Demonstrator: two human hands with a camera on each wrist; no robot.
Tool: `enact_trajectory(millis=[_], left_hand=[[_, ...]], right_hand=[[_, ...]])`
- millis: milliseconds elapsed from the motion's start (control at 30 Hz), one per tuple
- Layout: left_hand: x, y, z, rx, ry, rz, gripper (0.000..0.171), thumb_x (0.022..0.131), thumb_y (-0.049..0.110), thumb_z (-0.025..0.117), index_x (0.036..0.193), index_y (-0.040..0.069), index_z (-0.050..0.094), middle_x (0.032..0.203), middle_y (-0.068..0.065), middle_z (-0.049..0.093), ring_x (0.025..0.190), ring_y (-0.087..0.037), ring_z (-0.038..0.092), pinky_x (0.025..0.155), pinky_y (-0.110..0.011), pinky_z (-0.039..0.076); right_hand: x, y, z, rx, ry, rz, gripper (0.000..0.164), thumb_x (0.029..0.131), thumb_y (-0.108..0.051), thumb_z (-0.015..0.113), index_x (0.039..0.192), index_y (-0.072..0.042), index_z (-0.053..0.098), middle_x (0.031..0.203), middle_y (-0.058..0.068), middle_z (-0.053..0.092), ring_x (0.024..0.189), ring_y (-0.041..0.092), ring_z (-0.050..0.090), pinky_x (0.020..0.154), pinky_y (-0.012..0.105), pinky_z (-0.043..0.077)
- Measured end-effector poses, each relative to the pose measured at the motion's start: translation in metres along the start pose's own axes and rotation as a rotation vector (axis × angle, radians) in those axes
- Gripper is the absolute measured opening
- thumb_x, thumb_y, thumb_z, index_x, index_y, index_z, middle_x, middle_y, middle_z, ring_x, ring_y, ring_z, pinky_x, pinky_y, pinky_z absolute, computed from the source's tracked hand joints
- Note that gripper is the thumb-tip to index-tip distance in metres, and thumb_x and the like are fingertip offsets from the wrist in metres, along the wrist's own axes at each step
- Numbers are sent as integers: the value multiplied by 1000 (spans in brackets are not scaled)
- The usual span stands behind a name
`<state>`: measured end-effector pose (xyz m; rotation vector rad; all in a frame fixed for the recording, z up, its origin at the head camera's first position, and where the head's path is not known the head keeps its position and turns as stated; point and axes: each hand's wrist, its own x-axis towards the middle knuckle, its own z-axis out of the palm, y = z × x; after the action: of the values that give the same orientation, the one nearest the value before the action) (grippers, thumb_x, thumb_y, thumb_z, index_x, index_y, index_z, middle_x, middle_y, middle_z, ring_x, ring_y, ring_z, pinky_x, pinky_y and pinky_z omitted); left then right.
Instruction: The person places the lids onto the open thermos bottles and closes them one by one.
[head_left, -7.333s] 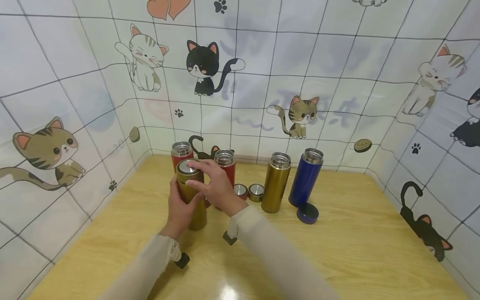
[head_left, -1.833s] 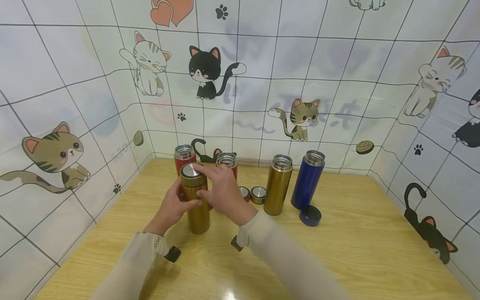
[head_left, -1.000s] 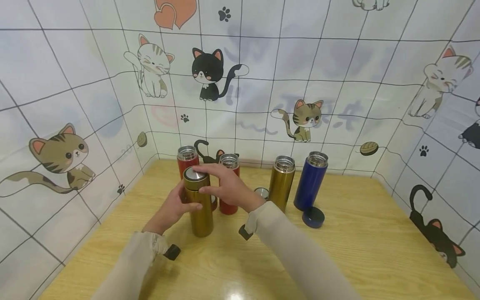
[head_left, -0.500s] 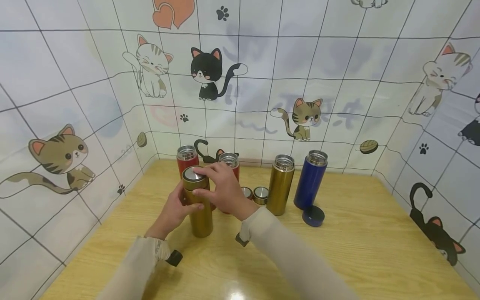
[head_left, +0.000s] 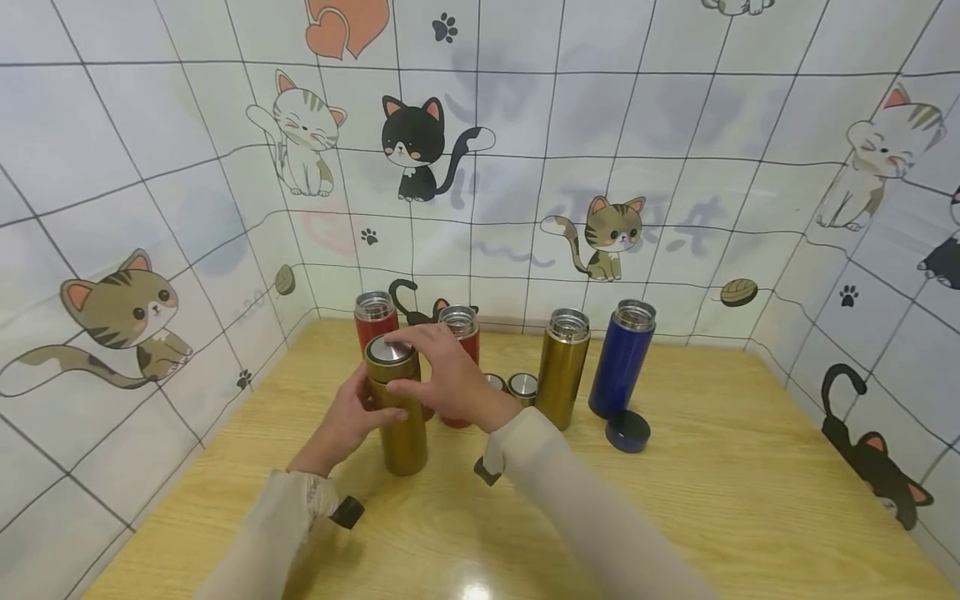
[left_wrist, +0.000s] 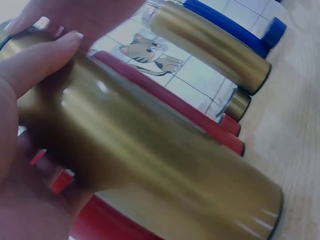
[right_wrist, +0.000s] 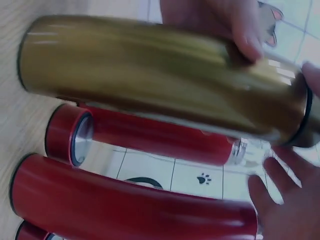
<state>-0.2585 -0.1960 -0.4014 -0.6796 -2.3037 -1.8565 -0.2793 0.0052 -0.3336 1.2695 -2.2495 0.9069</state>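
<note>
A gold thermos flask stands upright on the table, with a gold lid with a steel top seated on it. My left hand grips the flask's upper body, its thumb across the front. My right hand holds the lid, thumb at the front and fingers over the top. In the left wrist view the gold flask's body runs slantwise, base at lower right. From the right wrist, the flask lies across the picture, and the right hand's lower fingers spread below the lid end.
Behind stand two lidless red flasks, a lidless gold flask and a lidless blue flask. A gold lid, a red lid and a blue lid lie among them. A cat-patterned wall covering surrounds the table.
The right hand has turned back and forth about the lid, its wrist swinging out and in. The left hand keeps its grip on the flask; the other flasks have stayed put.
</note>
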Motion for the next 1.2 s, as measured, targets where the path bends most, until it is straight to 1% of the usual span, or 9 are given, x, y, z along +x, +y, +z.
enact_trajectory(millis=[133,200,267,500,633,767,933,1067,1200], left_hand=[[0,0,-4,-23,-83,-2,74,83,7,76,144,12,35,135,-13,49,119,-33,51,99,-43,42],[0,1,-6,-30,-112,-8,74,83,6,75,145,12,34,136,-13,49,120,-32,51,101,-43,41],[0,1,-6,-33,-125,-8,74,84,6,74,145,12,33,136,-13,48,121,-32,51,101,-43,41],[1,4,-5,-27,-113,18,74,84,5,74,145,11,34,135,-13,50,118,-32,53,98,-35,45],[1,3,-3,-10,-95,9,73,84,8,75,145,12,35,135,-13,49,118,-32,52,98,-39,44],[-1,2,-2,5,-77,-3,74,84,8,75,145,12,34,136,-14,48,119,-33,51,100,-45,42],[-4,2,0,8,-47,5,75,83,6,76,145,12,34,136,-14,49,117,-33,52,97,-40,46],[-5,2,2,3,-29,34,75,82,4,76,145,12,36,134,-12,50,116,-31,53,94,-35,48],[-6,2,3,16,-5,50,75,82,5,76,145,14,37,135,-11,50,116,-31,53,95,-38,48]], right_hand=[[2,2,-8,222,-193,63,63,88,-21,73,145,-21,45,142,-4,49,132,12,39,108,38,33],[1,1,-10,279,-235,101,65,89,-21,72,147,-24,43,143,-6,48,132,10,40,108,39,34],[0,0,-11,314,-241,128,65,90,-22,72,147,-26,42,142,-6,48,131,11,41,107,41,35],[-2,-2,-10,190,-156,107,65,87,-25,75,146,-25,46,142,-6,50,128,15,42,105,40,36],[-3,-2,-7,134,-92,78,65,85,-26,77,143,-22,50,138,-5,54,123,16,45,102,37,39],[-5,-1,-1,60,-19,7,65,81,-27,80,140,-17,54,133,-3,59,115,15,49,96,33,41],[-6,-1,5,-34,71,-66,64,79,-32,82,136,-14,58,127,-1,63,105,15,52,89,31,41],[-7,-2,8,-83,124,-76,64,77,-35,82,133,-14,60,122,-2,66,100,15,51,88,31,41],[-8,-5,10,-117,177,-78,64,75,-37,83,130,-13,63,117,0,69,96,16,51,87,33,40]])
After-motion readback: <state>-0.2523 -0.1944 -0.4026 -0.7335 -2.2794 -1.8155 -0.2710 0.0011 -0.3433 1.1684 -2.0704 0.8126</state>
